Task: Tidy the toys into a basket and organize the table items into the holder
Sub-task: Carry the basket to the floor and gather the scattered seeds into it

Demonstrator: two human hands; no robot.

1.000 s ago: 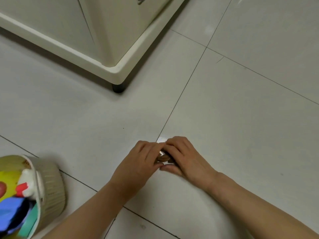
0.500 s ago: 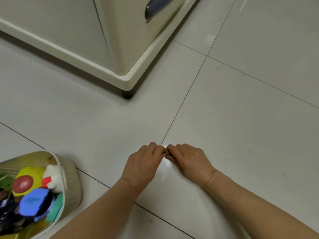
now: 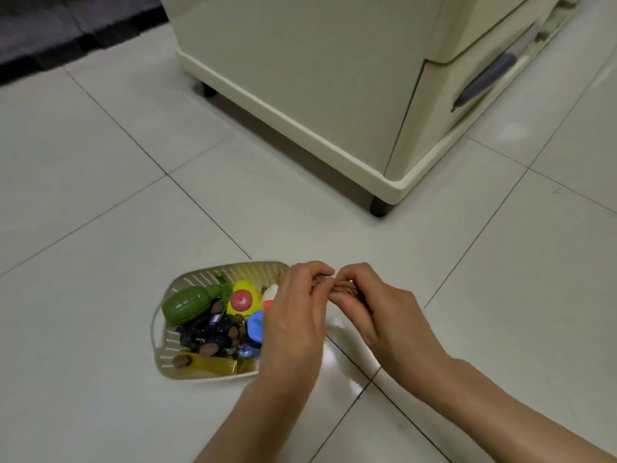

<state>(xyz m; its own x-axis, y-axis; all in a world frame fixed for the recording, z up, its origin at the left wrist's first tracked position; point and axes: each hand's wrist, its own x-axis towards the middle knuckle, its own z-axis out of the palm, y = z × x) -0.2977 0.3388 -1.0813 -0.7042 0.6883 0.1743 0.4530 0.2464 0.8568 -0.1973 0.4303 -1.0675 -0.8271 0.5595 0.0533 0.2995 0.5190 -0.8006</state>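
Left hand (image 3: 293, 315): fingers curled, pinching one end of a small brown ridged toy (image 3: 344, 286).
Right hand (image 3: 384, 315): fingers curled round the other end.
Brown toy: held between both hands, just beside the far right corner of the basket (image 3: 233, 270).
Basket contents: green fruit toy (image 3: 187, 304), yellow toy with a red disc (image 3: 243, 297), blue piece (image 3: 255, 327) (others too small to tell).
Cream cabinet (image 3: 300, 78): stands on the tiled floor beyond.

Beige basket (image 3: 200, 277), green toy (image 3: 187, 305), yellow toy (image 3: 257, 297), blue toy (image 3: 255, 325), cream cabinet (image 3: 300, 61).
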